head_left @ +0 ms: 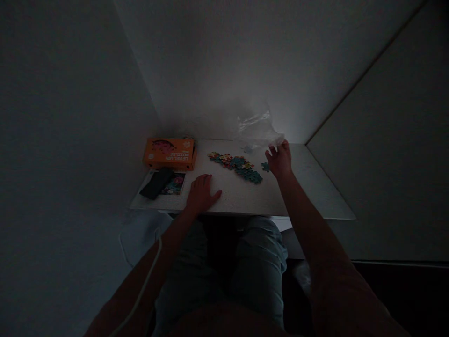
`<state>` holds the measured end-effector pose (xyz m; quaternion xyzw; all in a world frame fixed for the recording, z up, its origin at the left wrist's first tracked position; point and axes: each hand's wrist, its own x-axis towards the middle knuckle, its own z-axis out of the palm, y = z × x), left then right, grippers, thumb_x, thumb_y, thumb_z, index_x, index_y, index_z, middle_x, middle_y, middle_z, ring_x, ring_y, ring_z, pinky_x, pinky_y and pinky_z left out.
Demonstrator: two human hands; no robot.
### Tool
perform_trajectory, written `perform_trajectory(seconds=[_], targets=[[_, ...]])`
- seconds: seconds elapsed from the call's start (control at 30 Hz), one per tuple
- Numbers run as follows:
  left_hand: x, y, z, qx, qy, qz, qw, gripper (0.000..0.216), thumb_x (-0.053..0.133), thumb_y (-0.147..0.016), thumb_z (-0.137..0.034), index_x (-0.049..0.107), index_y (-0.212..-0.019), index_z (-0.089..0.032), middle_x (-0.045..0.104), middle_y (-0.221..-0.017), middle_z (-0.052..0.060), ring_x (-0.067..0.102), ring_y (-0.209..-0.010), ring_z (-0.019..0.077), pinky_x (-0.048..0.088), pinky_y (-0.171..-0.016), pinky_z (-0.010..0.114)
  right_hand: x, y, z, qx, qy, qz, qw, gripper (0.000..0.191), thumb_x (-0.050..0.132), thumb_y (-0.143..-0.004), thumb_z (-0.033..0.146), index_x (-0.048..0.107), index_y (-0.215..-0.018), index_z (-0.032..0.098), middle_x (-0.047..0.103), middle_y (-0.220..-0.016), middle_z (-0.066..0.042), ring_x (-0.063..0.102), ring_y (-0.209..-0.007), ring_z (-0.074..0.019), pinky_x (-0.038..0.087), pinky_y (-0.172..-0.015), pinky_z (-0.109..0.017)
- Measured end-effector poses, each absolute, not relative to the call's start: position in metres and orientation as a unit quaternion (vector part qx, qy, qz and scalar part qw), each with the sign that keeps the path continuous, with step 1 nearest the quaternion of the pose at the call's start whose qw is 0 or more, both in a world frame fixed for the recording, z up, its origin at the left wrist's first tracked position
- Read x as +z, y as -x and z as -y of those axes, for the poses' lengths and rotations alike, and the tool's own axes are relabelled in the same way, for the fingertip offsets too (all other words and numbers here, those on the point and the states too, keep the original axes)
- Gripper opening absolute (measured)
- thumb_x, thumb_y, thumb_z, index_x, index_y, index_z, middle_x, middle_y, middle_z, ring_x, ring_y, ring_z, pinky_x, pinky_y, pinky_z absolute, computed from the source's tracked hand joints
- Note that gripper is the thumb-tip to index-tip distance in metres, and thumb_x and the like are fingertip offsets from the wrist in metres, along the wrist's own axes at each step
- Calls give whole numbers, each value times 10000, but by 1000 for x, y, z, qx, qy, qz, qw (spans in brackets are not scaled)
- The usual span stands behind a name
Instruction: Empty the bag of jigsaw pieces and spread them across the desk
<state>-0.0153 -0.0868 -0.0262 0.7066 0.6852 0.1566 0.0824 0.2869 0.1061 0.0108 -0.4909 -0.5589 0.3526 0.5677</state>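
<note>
Head view, dim: fingers of the right hand [280, 161] pinch a faintly outlined plastic bag [257, 128]; the left hand [202, 193] lies palm-down, thumb spread, on the table [321, 187]. Overlapping puzzle pieces [238, 163] lie between; a dark object [156, 183] partly hides a printed sheet [178, 184].

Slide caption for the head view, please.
Right hand holds clear plastic bag near puzzle pieces; left hand rests on the tabletop.

A single head-worn camera is looking forward and down over the lap [257, 262], facing the nearby pale tabletop [322, 192].
</note>
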Motion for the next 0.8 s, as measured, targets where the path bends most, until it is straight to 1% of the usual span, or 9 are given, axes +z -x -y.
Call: perform_trajectory(seconds=[0.03, 0.1, 0.2, 0.3, 0.4, 0.5, 0.6, 0.7, 0.8], targets=[[-26, 16, 87, 154, -708, -684, 84, 718, 546, -1023, -613, 392, -1649, -296, 464, -1690, 161, 413, -1595, 349, 332, -1354, 513, 19, -257, -109, 371, 475, 577, 551, 558, 412, -941, 792, 549, -1302, 389, 634, -1431, -142, 639, -1284, -356, 627, -808, -484], [-25, 17, 87, 146, -710, -683, 85, 726, 530, -1029, -623, 394, -1657, -285, 455, -1704, 163, 405, -1607, 345, 334, -1360, 512, 36, -194, -115, 423, 429, 583, 546, 564, 486, -958, 777, 506, -1391, 415, 621, -1452, -110, 617, -1327, -346, 638, -870, -494], [-24, 18, 87, 135, -712, -684, 87, 763, 518, -1028, -636, 390, -1671, -246, 443, -1710, 187, 383, -1625, 354, 335, -1364, 516, 59, -113, -124, 477, 350, 607, 531, 620, 542, -954, 806, 467, -1445, 435, 569, -1508, -79, 577, -1386, -334, 662, -939, -522], [-25, 19, 87, 135, -713, -682, 90, 793, 523, -1019, -661, 381, -1680, -247, 455, -1702, 189, 386, -1625, 356, 342, -1367, 517, 73, -67, -130, 475, 273, 698, 461, 778, 606, -911, 866, 419, -1540, 448, 496, -1608, -74, 580, -1370, -344, 682, -948, -563], [-29, 20, 87, 154, -713, -679, 88, 777, 532, -1017, -662, 384, -1673, -274, 486, -1680, 177, 431, -1591, 351, 355, -1359, 515, 74, -72, -134, 432, 225, 772, 409, 859, 698, -909, 769, 393, -1631, 418, 459, -1667, -102, 609, -1303, -358, 668, -973, -608], [-32, 21, 87, 170, -713, -675, 89, 813, 536, -1010, -689, 358, -1683, -270, 476, -1685, 175, 430, -1586, 352, 346, -1360, 508, 61, -121, -137, 358, 252, 805, 400, 726, 705, -948, 610, 505, -1594, 348, 533, -1605, -153, 629, -1244, -358, 653, -972, -592], [-33, 23, 87, 180, -706, -677, 104, 882, 537, -1008, -713, 287, -1720, -255, 433, -1714, 177, 397, -1611, 350, 336, -1367, 501, 41, -191, -140, 318, 347, 798, 378, 497, 670, -963, 486, 647, -1426, 307, 680, -1378, -147, 677, -1102, -321, 635, -963, -559], [-31, 27, 84, 191, -685, -692, 124, 869, 540, -1031, -665, 232, -1746, -279, 418, -1731, 146, 368, -1637, 311, 330, -1384, 475, 18, -256, -144, 286, 432, 760, 393, 350, 673, -942, 432, 705, -1255, 278, 728, -1226, -124, 697, -1007, -298, 614, -965, -536], [-25, 27, 70, 207, -659, -714, 114, 769, 514, -1070, -577, 247, -1745, -323, 434, -1729, 103, 350, -1652, 267, 313, -1399, 472, -10, -300, -150, 242, 483, 732, 416, 252, 673, -911, 420, 719, -1107, 268, 733, -1143, -118, 693, -960, -295, 606, -935, -519]])
